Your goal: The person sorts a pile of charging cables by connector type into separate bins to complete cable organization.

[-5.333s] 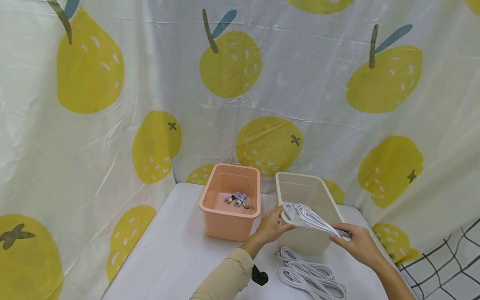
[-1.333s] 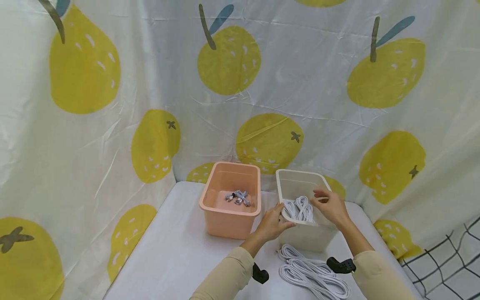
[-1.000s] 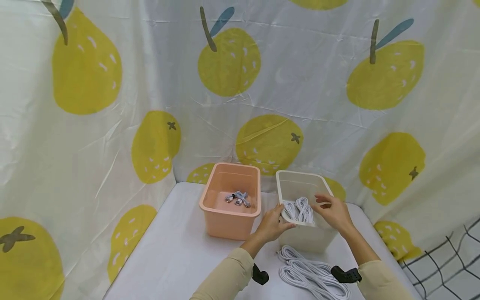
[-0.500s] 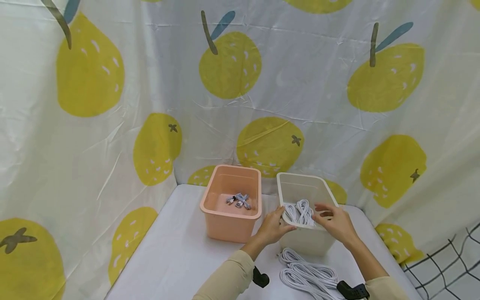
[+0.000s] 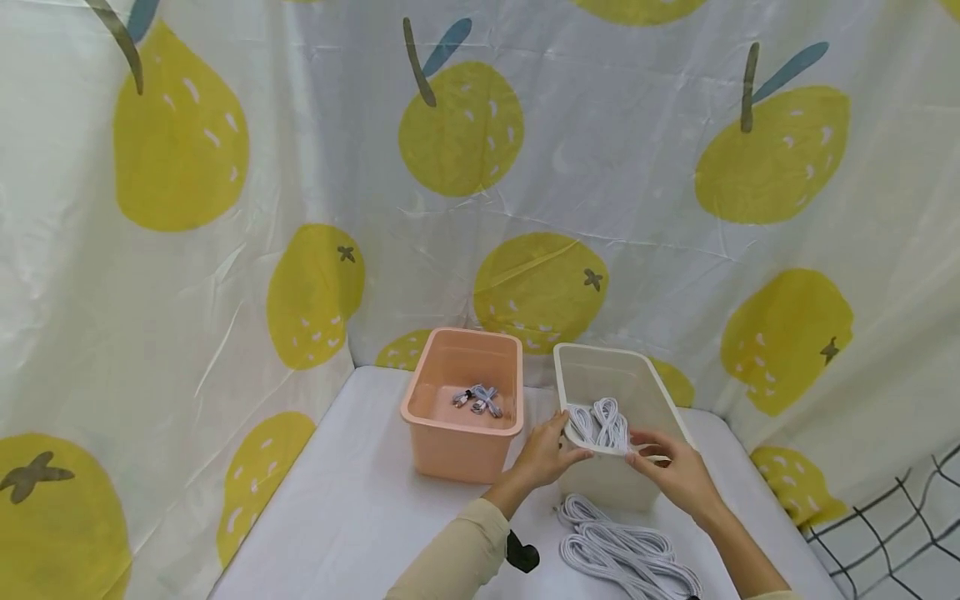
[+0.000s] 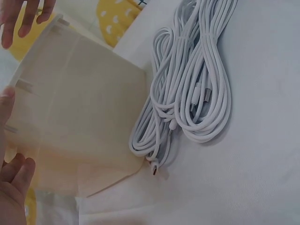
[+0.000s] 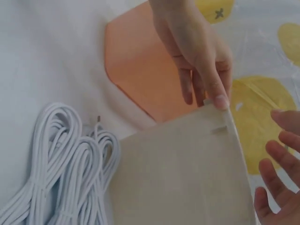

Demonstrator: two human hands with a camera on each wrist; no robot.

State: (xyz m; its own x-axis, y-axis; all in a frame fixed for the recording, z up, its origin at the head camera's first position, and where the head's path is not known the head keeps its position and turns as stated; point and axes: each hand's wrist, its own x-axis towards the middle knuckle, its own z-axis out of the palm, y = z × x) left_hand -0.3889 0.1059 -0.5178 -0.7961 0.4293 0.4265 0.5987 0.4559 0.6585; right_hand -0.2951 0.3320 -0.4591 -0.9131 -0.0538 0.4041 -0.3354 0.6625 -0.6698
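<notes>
A white bin [image 5: 654, 392] stands on the table with a coil of white cable [image 5: 600, 421] inside it. My left hand [image 5: 551, 454] grips the bin's near left corner, thumb on the rim; the right wrist view shows that left hand [image 7: 197, 51] on the white bin [image 7: 183, 173]. My right hand [image 5: 671, 477] hovers at the near rim with spread fingers [image 7: 281, 164], holding nothing. Several more white cable coils [image 5: 622, 554] lie on the table in front of the bin. They also show beside the bin wall [image 6: 79, 117] as cable coils [image 6: 192, 93].
A pink bin [image 5: 438, 417] left of the white one holds a few small cables [image 5: 476, 398]. Fruit-print cloth [image 5: 525, 167] hangs close behind and on both sides. The white table [image 5: 352, 508] ends at the right by a black wire grid [image 5: 900, 517].
My right hand laid the cable coil in the white bin, then drew back from inside to its near rim. The left hand has stayed on the corner.
</notes>
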